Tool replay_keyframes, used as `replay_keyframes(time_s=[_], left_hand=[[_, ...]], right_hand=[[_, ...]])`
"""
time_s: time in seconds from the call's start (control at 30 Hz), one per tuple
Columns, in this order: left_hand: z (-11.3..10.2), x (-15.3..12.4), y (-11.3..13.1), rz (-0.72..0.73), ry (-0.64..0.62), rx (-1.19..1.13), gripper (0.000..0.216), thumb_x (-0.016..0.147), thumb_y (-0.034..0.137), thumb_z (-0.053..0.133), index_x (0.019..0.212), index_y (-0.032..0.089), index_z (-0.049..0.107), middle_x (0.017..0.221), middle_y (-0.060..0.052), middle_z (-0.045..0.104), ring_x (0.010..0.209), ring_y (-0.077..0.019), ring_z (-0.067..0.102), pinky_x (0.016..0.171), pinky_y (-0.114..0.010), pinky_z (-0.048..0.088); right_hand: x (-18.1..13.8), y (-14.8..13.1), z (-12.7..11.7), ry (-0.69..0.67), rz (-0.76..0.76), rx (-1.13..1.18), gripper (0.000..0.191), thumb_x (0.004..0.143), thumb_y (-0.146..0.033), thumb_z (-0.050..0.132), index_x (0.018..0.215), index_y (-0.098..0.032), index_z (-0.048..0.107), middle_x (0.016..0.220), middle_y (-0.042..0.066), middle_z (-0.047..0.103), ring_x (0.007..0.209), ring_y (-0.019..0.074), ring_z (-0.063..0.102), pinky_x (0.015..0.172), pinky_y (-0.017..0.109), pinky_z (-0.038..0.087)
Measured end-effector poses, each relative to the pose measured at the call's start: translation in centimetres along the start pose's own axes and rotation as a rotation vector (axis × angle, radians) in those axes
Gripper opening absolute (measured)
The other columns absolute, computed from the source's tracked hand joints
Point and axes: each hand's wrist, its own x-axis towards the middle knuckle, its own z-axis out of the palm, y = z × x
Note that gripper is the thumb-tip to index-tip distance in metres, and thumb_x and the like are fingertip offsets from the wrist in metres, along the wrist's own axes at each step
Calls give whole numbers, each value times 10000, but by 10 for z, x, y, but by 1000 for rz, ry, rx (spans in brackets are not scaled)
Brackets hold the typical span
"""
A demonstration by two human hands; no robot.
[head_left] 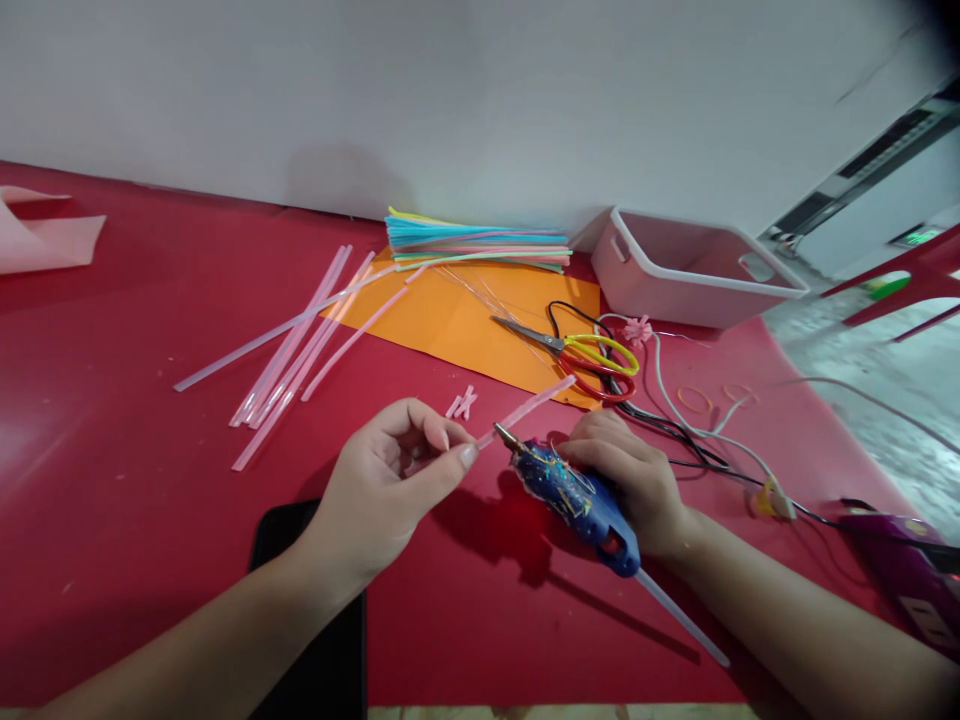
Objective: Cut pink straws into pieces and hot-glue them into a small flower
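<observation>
Pink pipe-cleaner piece [534,402], just one, is up off the table [150,480]; where does it sit against the orange sheet [450,320]?

"On the person's side of it, with the far end showing over the sheet's near edge."

"And the hands?"

"Two. The left hand [405,460] pinches the piece by its near end, between thumb and finger. The right hand [626,475] is wrapped round one blue glue gun [577,505], on that same near side of the sheet. Its nozzle comes right up to the piece, but I can't swear they touch. One glue stick [682,618] pokes out of the gun's back."

"Anything lying on the sheet?"

"One pair of scissors [553,342] at its right end, handles reaching past the edge, and one bundle of coloured pipe cleaners [480,240] along its far edge, too many to count."

"Left of it?"

"Loose clear-pink sticks [296,350], perhaps five; they overlap and shine, so my count could be off. Some reach over the sheet's left end."

"And nearer the person?"

"About three short pink bits [466,402], just off the near edge; farther out, one dark flat object [330,640], partly under the left forearm."

"To the right?"

"One pink bin [652,285], one pink tuft [637,330] and two rubber bands [694,411], all beyond the sheet's right end."
</observation>
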Motion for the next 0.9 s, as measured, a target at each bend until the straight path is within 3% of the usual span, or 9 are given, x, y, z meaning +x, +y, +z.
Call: replay_keyframes(time_s=[0.9], left_hand=[[-1, 0, -2, 11, -6, -7, 262, 823, 113, 761, 719, 205, 539, 807, 40, 745, 694, -67, 607, 643, -170, 475]], right_hand=[[-2, 2, 1, -18, 11, -13, 77, 933, -211, 615, 1004, -188, 637, 774, 43, 642, 689, 179, 547, 665, 342, 435]])
